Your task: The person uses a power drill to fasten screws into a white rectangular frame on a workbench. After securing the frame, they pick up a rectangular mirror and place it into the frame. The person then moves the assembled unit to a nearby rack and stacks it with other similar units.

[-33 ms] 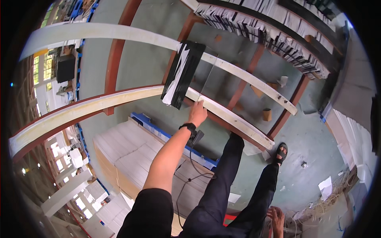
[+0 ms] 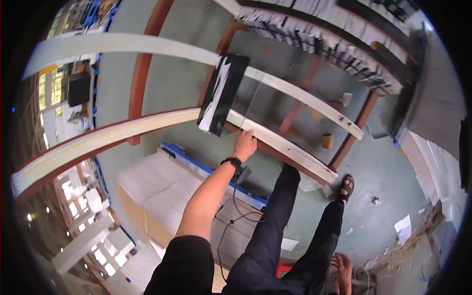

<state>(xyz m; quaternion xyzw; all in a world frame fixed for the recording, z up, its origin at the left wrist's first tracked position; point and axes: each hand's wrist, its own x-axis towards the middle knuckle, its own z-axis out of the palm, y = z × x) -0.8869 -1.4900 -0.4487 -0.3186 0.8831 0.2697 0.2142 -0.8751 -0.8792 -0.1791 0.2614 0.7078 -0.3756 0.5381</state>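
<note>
My left hand (image 2: pixel 245 146), with a black band on the wrist, reaches to the near white-topped rail (image 2: pixel 280 142). Its fingers are bent together at the rail's edge, beside a thin upright line (image 2: pixel 254 97) that spans toward the far rail (image 2: pixel 300 96); whether this is a wire or a sheet's edge I cannot tell. Just left of the hand, a stack of black-and-white sheets or panels (image 2: pixel 222 93) lies across both rails. Low at the right, by my thigh, my right hand (image 2: pixel 342 271) hangs with fingers loosely bent and apart, and no object shows in it.
Red-brown posts (image 2: pixel 140 83) carry the rails. Below my left arm, a stack of pale boards (image 2: pixel 162 184) stands by a blue pallet (image 2: pixel 211 173). A black cable (image 2: pixel 233 221) hangs near my leg. Another rack with packed sheets (image 2: pixel 314 34) stands beyond; paper scraps (image 2: pixel 403 227) litter the floor.
The whole view has shifted slightly. My left hand has drawn back a little toward me along the rail's near edge; the stack and my right hand look the same.
</note>
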